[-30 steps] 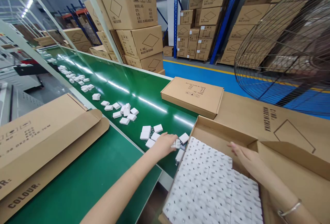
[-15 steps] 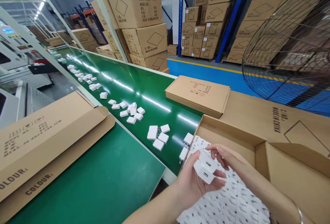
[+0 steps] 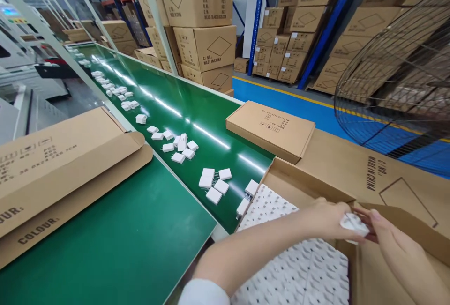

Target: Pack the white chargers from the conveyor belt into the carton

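Observation:
Both my hands are together over the right side of an open cardboard box (image 3: 309, 180). My left hand (image 3: 328, 220) reaches across from the left, its fingers closed on white plug adapters (image 3: 354, 224). Close against it, my right hand (image 3: 388, 232) touches the same adapters with its fingers; some fingertips are hidden behind them. Below my left forearm, a white sheet-like layer of packed adapters (image 3: 298, 272) with small dark slots fills part of the box. Two loose white adapters (image 3: 251, 187) lie at the box's left edge.
A green conveyor belt (image 3: 183, 108) carries several white adapters (image 3: 213, 195). A flat closed carton (image 3: 270, 127) lies behind the open box. Folded cardboard (image 3: 70, 155) rests at left on a green tabletop (image 3: 140, 230). A wire-caged fan (image 3: 397, 89) stands at right.
Both hands have moved right with the adapters, from above the packed layer to the box's right side. My left forearm now crosses the box. The camera view has shifted slightly.

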`<state>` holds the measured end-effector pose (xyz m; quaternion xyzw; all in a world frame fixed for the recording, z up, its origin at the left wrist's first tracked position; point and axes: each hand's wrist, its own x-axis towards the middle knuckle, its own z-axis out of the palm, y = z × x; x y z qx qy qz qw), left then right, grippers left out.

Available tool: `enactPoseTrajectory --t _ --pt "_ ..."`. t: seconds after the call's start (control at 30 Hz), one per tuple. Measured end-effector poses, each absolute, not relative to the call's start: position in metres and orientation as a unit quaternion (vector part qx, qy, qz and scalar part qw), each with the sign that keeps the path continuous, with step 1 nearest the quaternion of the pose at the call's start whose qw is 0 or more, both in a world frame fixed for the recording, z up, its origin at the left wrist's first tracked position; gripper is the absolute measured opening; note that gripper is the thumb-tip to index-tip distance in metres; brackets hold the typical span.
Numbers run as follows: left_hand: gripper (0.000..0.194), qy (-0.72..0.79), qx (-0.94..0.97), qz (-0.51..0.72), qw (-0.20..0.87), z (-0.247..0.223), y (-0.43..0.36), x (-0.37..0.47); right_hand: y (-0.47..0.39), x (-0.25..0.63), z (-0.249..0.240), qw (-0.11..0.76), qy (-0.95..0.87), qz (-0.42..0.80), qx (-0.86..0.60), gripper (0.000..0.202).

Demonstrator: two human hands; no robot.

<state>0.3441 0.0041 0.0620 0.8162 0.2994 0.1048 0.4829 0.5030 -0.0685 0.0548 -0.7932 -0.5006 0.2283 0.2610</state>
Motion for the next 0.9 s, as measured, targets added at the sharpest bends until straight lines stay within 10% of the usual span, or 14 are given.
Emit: enactPoseTrajectory --t 0.27,0.43,0.63,0.9 --pt "0.033 0.243 0.894 -0.150 0.346 0.059 0.015 0.353 -0.069 0.487 0.025 0.102 -0.579 0.294 -0.754 0.055" --pt "0.029 0.360 0.913 0.003 0.193 0.083 0.021 0.256 -0.063 0.466 0.030 0.045 -0.635 0.262 -0.725 0.056" --pt "0.029 0.472 0.864 -0.148 0.097 0.056 0.013 0.141 -0.066 0.455 0.026 0.027 -0.675 0.203 -0.709 0.047" --pt "0.025 0.441 0.886 -0.061 0.129 0.060 -0.013 0.139 -0.072 0.448 0.031 0.184 -0.630 0.144 -0.740 0.042"
